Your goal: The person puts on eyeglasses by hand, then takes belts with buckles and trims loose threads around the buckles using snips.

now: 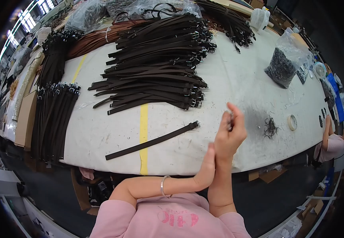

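Note:
My right hand (230, 137) is raised over the front of the table, its fingers curled around a small dark object (230, 122) that is mostly hidden. Against the right wrist lies my left hand (207, 168), fingers stretched and nothing visible in it; a bracelet (163, 186) circles that forearm. To the left of both hands, a single dark brown belt strap (152, 142) lies slanted on the table, buckle end towards me on the right. Beyond it, a broad stack of similar belt straps (152, 71) has its buckles facing right.
More buckled straps (55, 119) hang over the table's left edge. Right of my hands are dark thread scraps (271, 127), a tape roll (292, 122) and a plastic bag of small black parts (282, 65). A white fan (259, 18) stands behind; another person (331, 144) sits far right.

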The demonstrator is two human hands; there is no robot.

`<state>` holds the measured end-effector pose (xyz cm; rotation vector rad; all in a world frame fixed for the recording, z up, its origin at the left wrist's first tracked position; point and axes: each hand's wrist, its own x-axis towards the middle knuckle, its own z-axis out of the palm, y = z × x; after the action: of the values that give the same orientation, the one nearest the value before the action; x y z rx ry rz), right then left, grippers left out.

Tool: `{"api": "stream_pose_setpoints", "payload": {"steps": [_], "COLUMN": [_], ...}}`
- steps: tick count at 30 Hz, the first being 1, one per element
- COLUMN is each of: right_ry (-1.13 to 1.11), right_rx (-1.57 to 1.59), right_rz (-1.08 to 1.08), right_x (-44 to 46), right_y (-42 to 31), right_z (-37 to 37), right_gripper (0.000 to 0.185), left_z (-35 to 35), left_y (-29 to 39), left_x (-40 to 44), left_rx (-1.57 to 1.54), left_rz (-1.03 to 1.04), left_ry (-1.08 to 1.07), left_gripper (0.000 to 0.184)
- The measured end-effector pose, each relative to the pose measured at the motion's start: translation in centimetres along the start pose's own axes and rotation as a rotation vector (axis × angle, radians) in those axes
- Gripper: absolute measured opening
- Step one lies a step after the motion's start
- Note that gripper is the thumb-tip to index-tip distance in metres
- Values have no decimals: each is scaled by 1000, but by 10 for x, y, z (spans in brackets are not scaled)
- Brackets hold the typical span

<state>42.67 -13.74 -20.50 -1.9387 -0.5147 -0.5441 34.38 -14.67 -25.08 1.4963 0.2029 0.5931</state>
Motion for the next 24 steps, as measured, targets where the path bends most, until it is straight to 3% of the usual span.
{"api": "stream_pose_setpoints", "payload": {"steps": [1,3,5,6,8,9,10,11,12,14,16,19,20,23,24], "right_ry": [32,101,27,-9,-412,-576,-807,-1189,-1142,-979,-944,-706,-537,-372,-378], "right_rx": [-14,-47,122,205,711,711,712,936,1225,1152,1131,1089,970,1043,1137], "right_rz": [0,8,171,263,527,584,684,772,802,798,762,777,704,740,834], "right_x": [15,36,41,36,16,0,-14,-13,-30,-50,-52,-53,-54,-79,-80], "right_y": [6,22,42,47,36,18,-7,-19,-10,6,13,14,6,16,13], "right_z": [2,1,-14,-20,-27,-22,-22,-30,-26,-35,-45,-58,-55,-23,-23], "right_gripper": [25,19,14,14,26,32,32,34,32,32,32,33,32,37,38], "left_z": [11,2,-41,-48,-45,-41,-32,-29,-26,-34,-62,-91,-87,-41,-38], "left_y": [6,12,31,45,49,49,48,21,-6,-29,-16,14,31,4,14], "left_x": [-8,-15,-2,22,28,33,37,33,29,19,33,52,50,27,25], "left_rx": [57,250,513,558,-461,-962,-1176,-1081,-979,-816,-604,-276,83,375,414], "left_rz": [64,90,29,-89,-347,-448,-556,-437,-329,-265,-365,-501,-393,932,945], "left_ry": [57,-189,-780,-1284,-1282,-1199,-1147,-1094,-1035,-1042,-1108,-1184,-835,-16,-115], "left_gripper": [44,48,56,59,56,55,57,53,50,42,38,32,19,25,33]}}
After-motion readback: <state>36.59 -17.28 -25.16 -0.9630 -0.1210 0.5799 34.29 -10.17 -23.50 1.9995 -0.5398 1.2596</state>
